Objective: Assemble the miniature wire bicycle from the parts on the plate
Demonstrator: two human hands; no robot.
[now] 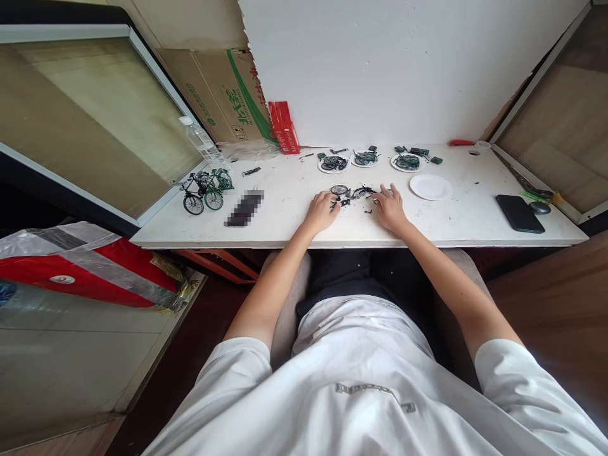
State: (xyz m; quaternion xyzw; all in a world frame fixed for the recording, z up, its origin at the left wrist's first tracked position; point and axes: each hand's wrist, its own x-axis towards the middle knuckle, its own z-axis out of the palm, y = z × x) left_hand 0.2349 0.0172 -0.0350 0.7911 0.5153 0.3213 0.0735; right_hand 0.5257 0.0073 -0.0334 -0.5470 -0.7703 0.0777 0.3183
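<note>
While both forearms cross the near edge of the white table (pixel 285 235), the left hand (pixel 321 212) rests palm down, fingers curled onto small dark model parts (pixel 354 193) at mid-table; whether it pinches one I cannot tell. The right hand (pixel 390 209) lies flat, fingers loosely spread, just beside the same scatter. Bare tabletop opens to either side. An empty white plate (pixel 430 187) sits just beyond the right hand, a black phone (pixel 519 213) further right. Finished model bicycles (pixel 205 189) stand near the left edge. Three plates of parts (pixel 365 158) line the back, before a white wall (pixel 403 69).
</note>
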